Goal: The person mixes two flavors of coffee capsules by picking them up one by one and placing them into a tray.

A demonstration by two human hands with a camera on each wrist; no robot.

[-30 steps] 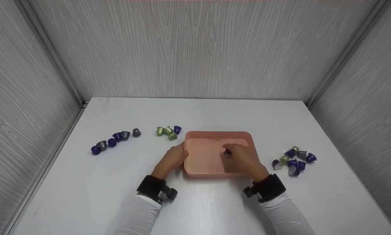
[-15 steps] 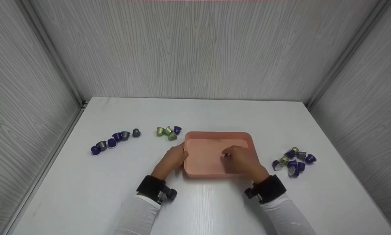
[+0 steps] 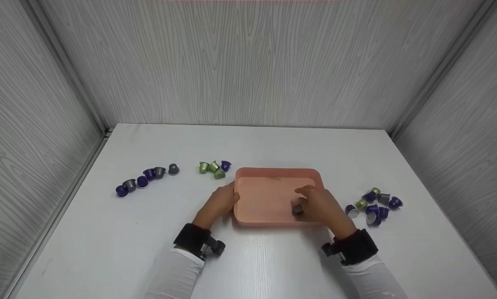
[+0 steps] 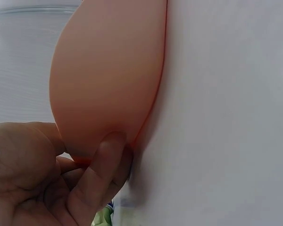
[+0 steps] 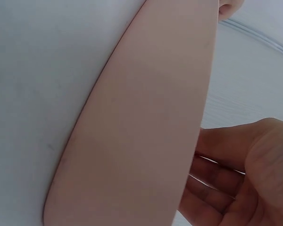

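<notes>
A salmon-pink tray (image 3: 269,224) sits in the middle of the white table. My left hand (image 3: 222,199) grips its left side, thumb over the rim and fingers against the outer wall, as the left wrist view of the tray wall (image 4: 108,70) shows. Over the tray's right half is my right hand (image 3: 321,205), with its index finger extended and nothing pinched. A dark grey coffee capsule (image 3: 297,209) appears in the tray just below its thumb, slightly blurred. In the right wrist view the tray wall hides the fingertips of my right hand (image 5: 236,174).
Left of the tray, a slanting row of purple and grey capsules (image 3: 142,182) lies on the table (image 3: 248,145). Green capsules (image 3: 214,166) and one purple capsule (image 3: 226,165) cluster behind the left hand. Several mixed capsules (image 3: 372,207) lie right of the tray. Panels (image 3: 248,62) enclose the table.
My right hand has let go of the grey capsule and moved slightly right. The capsule now shows lower and nearer the tray's front wall. My left hand keeps its hold on the tray.
</notes>
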